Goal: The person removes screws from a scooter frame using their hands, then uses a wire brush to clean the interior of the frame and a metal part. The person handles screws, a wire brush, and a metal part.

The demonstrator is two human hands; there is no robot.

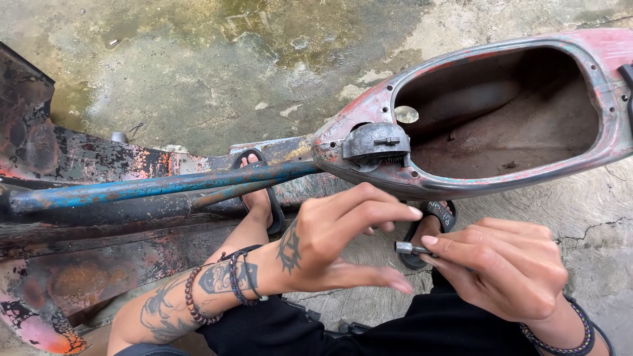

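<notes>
Fingers of right hand [508, 270] pinching small metal bolt [410, 248], left hand [336, 240] open beside it

The scooter frame [501, 112] lies on the concrete floor [217, 66], its open hollow shell to the right and a tube [165, 186] running left from the shell's nose, where a latch fitting [374, 142] sits on the rim. Two sandalled feet rest on the floor under and just in front of the frame, one beneath the tube, one below the shell. Nearest the camera, the left hand [336, 240] hovers left of the right hand [508, 267], which pinches a small metal bolt [410, 248] pointing left between them.
</notes>
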